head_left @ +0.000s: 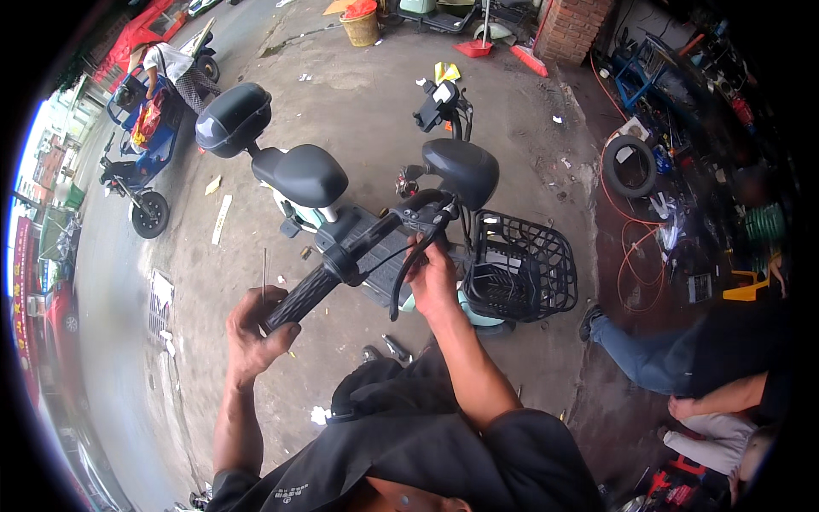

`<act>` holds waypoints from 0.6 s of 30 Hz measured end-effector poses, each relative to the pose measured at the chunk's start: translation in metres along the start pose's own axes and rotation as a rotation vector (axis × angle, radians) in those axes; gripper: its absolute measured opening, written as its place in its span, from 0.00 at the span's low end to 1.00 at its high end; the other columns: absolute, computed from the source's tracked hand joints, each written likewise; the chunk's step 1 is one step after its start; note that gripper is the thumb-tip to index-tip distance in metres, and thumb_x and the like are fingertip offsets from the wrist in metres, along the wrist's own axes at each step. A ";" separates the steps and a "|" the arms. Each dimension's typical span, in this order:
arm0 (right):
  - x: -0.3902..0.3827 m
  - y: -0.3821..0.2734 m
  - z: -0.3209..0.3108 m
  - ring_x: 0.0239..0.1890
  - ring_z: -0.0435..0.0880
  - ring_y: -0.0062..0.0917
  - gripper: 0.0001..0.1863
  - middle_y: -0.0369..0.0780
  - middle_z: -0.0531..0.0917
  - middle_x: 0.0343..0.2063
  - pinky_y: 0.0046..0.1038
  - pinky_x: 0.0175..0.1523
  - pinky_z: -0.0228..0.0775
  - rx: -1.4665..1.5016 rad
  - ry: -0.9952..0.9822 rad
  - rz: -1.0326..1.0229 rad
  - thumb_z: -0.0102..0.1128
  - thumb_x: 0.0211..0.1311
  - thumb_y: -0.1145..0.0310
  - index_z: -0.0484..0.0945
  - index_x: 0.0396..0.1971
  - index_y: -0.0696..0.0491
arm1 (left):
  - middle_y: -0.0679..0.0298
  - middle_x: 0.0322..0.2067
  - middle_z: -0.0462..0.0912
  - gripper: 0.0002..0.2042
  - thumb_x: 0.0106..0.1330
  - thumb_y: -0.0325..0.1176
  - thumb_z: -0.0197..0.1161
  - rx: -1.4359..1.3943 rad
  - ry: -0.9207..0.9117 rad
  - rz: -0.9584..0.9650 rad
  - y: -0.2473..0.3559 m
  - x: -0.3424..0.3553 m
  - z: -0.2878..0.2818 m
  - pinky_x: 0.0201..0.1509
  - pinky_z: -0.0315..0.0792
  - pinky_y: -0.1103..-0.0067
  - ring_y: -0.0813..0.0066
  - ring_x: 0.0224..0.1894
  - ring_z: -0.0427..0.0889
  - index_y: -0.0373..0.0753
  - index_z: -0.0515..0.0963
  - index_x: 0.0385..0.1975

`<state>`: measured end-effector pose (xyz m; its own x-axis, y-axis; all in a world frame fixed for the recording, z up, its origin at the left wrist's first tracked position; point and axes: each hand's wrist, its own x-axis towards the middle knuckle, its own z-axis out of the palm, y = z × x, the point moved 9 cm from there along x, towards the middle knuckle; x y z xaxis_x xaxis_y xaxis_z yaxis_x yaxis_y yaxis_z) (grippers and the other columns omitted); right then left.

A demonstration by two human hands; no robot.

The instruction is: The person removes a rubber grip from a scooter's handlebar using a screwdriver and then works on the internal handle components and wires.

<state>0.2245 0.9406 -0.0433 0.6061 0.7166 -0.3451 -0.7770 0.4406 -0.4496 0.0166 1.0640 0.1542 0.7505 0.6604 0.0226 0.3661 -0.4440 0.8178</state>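
Note:
My left hand (260, 337) is closed at the outer end of a black ribbed handlebar grip (305, 294), with a thin upright metal rod (264, 282) between its fingers. My right hand (431, 286) has its fingers curled at black cables and the brake lever (414, 260) below the handlebar centre; its fingertips are partly hidden. The handlebar belongs to a pale mint electric scooter with a black saddle (311, 175), rear box (233, 119), grey footboard (380, 277) and mirror (461, 171). A black wire basket (529, 256) is right of my right hand.
A person (171, 72) leans over a blue three-wheeler (162, 145) at the upper left. At the lower right are other people's legs (640, 354) and hands (682, 408). A tyre (630, 166), orange hose (631, 264) and clutter line the right side. A drain grate (158, 311) is at left.

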 end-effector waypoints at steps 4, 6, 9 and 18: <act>-0.003 -0.003 -0.001 0.18 0.73 0.16 0.09 0.34 0.78 0.27 0.21 0.18 0.65 -0.086 0.047 -0.057 0.53 0.64 0.63 0.75 0.37 0.52 | 0.63 0.23 0.77 0.20 0.38 0.25 0.68 0.293 -0.040 0.294 0.018 -0.001 0.001 0.30 0.68 0.81 0.76 0.23 0.75 0.32 0.74 0.35; -0.001 -0.002 -0.001 0.18 0.73 0.16 0.09 0.35 0.78 0.28 0.21 0.18 0.66 -0.073 0.033 -0.042 0.53 0.64 0.63 0.75 0.37 0.52 | 0.65 0.21 0.75 0.20 0.37 0.23 0.68 0.420 -0.084 0.515 0.048 0.002 0.004 0.27 0.67 0.80 0.75 0.21 0.73 0.34 0.74 0.34; 0.002 -0.002 0.002 0.17 0.73 0.17 0.09 0.36 0.80 0.29 0.21 0.18 0.65 -0.067 0.042 -0.040 0.52 0.64 0.64 0.75 0.37 0.54 | 0.68 0.19 0.74 0.20 0.37 0.23 0.69 0.613 -0.134 0.870 0.084 -0.001 0.012 0.23 0.64 0.79 0.74 0.18 0.71 0.36 0.73 0.34; 0.030 -0.044 -0.046 0.20 0.76 0.17 0.07 0.31 0.75 0.22 0.20 0.21 0.66 -0.109 0.364 -0.112 0.56 0.61 0.61 0.75 0.32 0.48 | 0.64 0.20 0.75 0.23 0.36 0.25 0.70 0.487 -0.238 0.618 0.064 0.004 0.011 0.23 0.65 0.78 0.73 0.18 0.71 0.34 0.73 0.37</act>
<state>0.2844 0.9179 -0.0713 0.7218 0.4200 -0.5501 -0.6920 0.4308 -0.5792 0.0492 1.0319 0.2000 0.9716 0.0888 0.2194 0.0051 -0.9346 0.3557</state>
